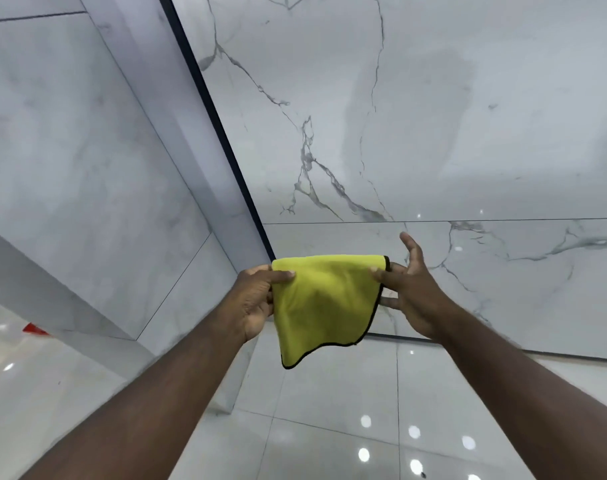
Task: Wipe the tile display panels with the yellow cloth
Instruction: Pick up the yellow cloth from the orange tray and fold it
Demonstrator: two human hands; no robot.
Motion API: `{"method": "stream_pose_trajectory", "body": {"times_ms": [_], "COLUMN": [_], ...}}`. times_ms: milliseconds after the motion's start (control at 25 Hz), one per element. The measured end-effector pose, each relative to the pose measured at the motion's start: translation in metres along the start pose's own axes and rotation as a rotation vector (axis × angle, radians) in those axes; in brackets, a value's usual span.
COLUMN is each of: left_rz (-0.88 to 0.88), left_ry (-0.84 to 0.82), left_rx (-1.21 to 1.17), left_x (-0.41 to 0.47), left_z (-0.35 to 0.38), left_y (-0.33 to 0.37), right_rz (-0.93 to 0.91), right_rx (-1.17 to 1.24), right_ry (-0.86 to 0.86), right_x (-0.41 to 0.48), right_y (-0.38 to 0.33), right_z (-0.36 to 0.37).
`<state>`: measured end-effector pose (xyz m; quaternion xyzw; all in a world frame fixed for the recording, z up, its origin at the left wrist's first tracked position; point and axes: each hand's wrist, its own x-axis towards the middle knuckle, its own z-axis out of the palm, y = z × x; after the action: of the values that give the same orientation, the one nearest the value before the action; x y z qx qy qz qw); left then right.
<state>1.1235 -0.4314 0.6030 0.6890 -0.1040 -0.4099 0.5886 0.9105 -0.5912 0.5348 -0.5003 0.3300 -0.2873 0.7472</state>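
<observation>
Two top corners of the yellow cloth [326, 306] are pinched: our left hand [257, 299] nips one with its thumb, our right hand [409, 292] nips the other, spare fingers spread wide. We hold the cloth in the air before the marble tile panel [433, 133]. A dark strip [219, 123] edges the panel's left side; shiny floor [330, 410] lies below.

The cloth [326, 306] hides most fingers of the left hand [253, 299] and some of the right hand [413, 292]. Both forearms run off the bottom edge. At mid left, a blurred red thing [35, 329] sits half hidden behind a panel [87, 150]. A dark speck [422, 474] at the bottom edge is too small to tell.
</observation>
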Motion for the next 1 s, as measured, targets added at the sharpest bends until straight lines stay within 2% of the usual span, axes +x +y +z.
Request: {"method": "stream_pose_trajectory", "body": {"times_ms": [80, 200, 360, 440, 520, 560, 600, 640, 720, 800, 880, 960, 1000], "left_rz": [0.064, 0.244, 0.505, 0.633, 0.743, 0.767, 0.757, 0.718, 0.583, 0.418, 0.409, 0.523, 0.613], "left_ry": [0.069, 0.12, 0.04, 0.1, 0.176, 0.172, 0.11, -0.01, -0.298, -0.363, -0.276, -0.183, -0.117], "left_rx": [-0.049, 0.006, 0.427, 0.683, 0.783, 0.748, 0.612, 0.406, -0.018, -0.251, -0.272, -0.164, -0.081], "left_x": [0.018, 0.041, 0.074, 0.092, 0.107, 0.118, 0.13, 0.142, 0.164, 0.189, 0.212, 0.224, 0.226], "left_z": [0.001, -0.004, -0.022, -0.033, -0.041, -0.048, -0.056, -0.061, -0.061, -0.052, -0.041, -0.029, -0.02], "left_y": [0.01, 0.029, 0.057, 0.074, 0.097, 0.112, 0.128, 0.145, 0.169, 0.181, 0.188, 0.197, 0.203], "right_rz": [-0.08, -0.2, -0.204, -0.26, -0.368, -0.425, -0.448, -0.436, -0.295, -0.199, -0.291, -0.478, -0.587], "right_rx": [-0.165, -0.269, -0.535, -0.779, -0.978, -1.012, -0.956, -0.774, -0.271, -0.032, -0.155, -0.44, -0.502], "right_ry": [-0.11, -0.037, -0.136, -0.087, -0.024, 0.011, 0.031, 0.009, -0.114, -0.075, 0.15, 0.482, 0.602], "right_x": [0.017, 0.051, 0.095, 0.114, 0.131, 0.14, 0.151, 0.161, 0.181, 0.204, 0.227, 0.241, 0.245], "right_y": [-0.012, -0.03, -0.059, -0.08, -0.106, -0.119, -0.132, -0.143, -0.156, -0.156, -0.152, -0.151, -0.153], "right_z": [-0.001, 0.002, 0.019, 0.038, 0.053, 0.062, 0.07, 0.081, 0.108, 0.137, 0.16, 0.184, 0.199]}}
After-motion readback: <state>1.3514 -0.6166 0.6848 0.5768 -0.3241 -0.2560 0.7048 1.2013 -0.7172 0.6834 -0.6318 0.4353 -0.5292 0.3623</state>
